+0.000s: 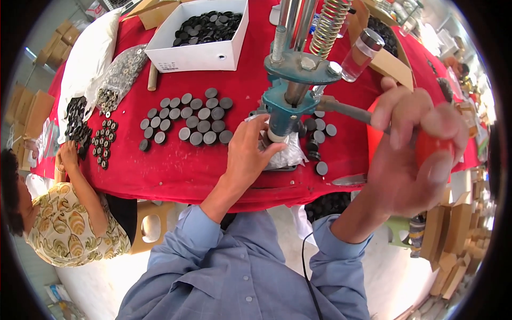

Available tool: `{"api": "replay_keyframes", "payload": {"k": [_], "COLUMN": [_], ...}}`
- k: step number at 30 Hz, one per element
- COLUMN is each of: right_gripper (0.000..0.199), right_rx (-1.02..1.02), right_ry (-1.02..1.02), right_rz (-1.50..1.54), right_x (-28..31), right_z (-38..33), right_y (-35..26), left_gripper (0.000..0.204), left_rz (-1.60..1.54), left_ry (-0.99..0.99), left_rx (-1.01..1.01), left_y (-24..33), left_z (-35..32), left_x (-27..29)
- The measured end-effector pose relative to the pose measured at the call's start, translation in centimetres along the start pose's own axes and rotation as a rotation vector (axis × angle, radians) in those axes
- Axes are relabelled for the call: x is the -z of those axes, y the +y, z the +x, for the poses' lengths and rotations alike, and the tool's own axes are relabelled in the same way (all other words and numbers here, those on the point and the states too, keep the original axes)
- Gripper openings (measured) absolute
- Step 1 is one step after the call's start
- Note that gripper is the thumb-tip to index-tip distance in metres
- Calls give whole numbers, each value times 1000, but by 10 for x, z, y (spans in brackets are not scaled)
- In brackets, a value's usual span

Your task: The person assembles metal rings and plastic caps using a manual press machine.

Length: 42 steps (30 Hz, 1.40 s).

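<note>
Reckoned from the middle of the view, a co-worker [74,224] between eight and nine o'clock reaches to black parts [78,125] on the red cloth [176,173]. Small rings [104,144] lie just beside these. Grey-topped discs [202,126] spread toward ten o'clock, and a white box [192,58] of black discs stands at eleven.

The left hand [242,160] comes up from a blue cuff, its forearm slanting toward one o'clock. Its back faces up; thumb and fingers part narrowly around the pale lower end of the press [288,106]. The press stands just past twelve. I cannot tell whether those fingertips hold anything; crumpled plastic [294,153] lies just beside them.

More discs sit close to the press's right. Its lever [349,112] runs out between three and four o'clock from its pivot. At three, the right hand [413,141], raised and blurred, wraps curled fingers about a red knob [436,146], forearm slanting up between one and two.
</note>
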State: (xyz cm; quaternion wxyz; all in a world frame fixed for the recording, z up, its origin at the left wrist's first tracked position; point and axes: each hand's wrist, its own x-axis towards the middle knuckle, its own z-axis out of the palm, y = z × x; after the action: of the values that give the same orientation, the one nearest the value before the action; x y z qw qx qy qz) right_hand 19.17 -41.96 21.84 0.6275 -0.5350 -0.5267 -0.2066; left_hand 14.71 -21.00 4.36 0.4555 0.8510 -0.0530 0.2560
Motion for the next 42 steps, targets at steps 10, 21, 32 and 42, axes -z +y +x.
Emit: {"api": "replay_keyframes", "payload": {"k": [10, 21, 32, 42], "right_gripper": [27, 35, 37, 37], "right_rx": [-133, -88, -114, -62], "right_ry": [347, 292, 223, 137], "right_rz": [-322, -341, -14, -74], "right_x": [-73, -58, -7, -12], "right_z": [-95, -77, 15, -7], "right_y": [-35, -36, 7, -6], "left_gripper": [43, 42, 54, 58], "left_rz": [489, 257, -78, -70], "left_ry": [-129, -132, -45, -51], "left_rx": [-137, -87, 5, 0], "left_y": [-36, -49, -11, -5], "left_z": [-11, -43, -9, -1], "left_x": [63, 77, 18, 6]}}
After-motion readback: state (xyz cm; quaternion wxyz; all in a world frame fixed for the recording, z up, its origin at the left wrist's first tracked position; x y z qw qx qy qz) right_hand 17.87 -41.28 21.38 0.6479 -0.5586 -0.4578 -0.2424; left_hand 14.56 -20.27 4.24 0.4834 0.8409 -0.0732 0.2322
